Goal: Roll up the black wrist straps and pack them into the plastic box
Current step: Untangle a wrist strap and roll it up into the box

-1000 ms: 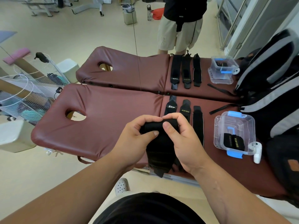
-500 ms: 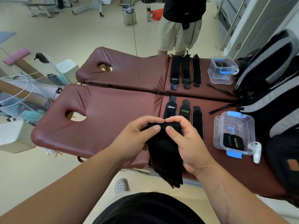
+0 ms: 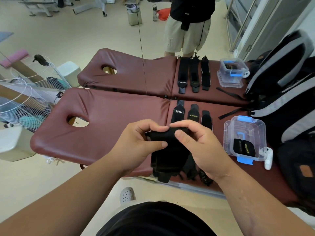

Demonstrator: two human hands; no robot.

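Observation:
Both my hands hold one black wrist strap (image 3: pixel 166 150) above the near edge of the maroon massage table (image 3: pixel 110 126). My left hand (image 3: pixel 138 143) grips its rolled top end between thumb and fingers. My right hand (image 3: pixel 196 143) pinches the same roll from the right. The strap's loose tail hangs down over the table edge. Three more black straps (image 3: pixel 193 114) lie flat side by side behind my hands, partly hidden. The clear plastic box (image 3: pixel 245 132) with blue latches stands open to the right and holds one rolled strap (image 3: pixel 244 148).
A mirror at the table's far edge repeats the table, straps and box (image 3: pixel 231 74), and shows a person standing. Black and grey backpacks (image 3: pixel 289 92) fill the right side. A small white object (image 3: pixel 268 159) lies by the box. Wire baskets (image 3: pixel 23 103) stand to the left.
The roll at the strap's top has been turned further between my fingers and the hanging tail has swung a little. My hands stay in nearly the same spot.

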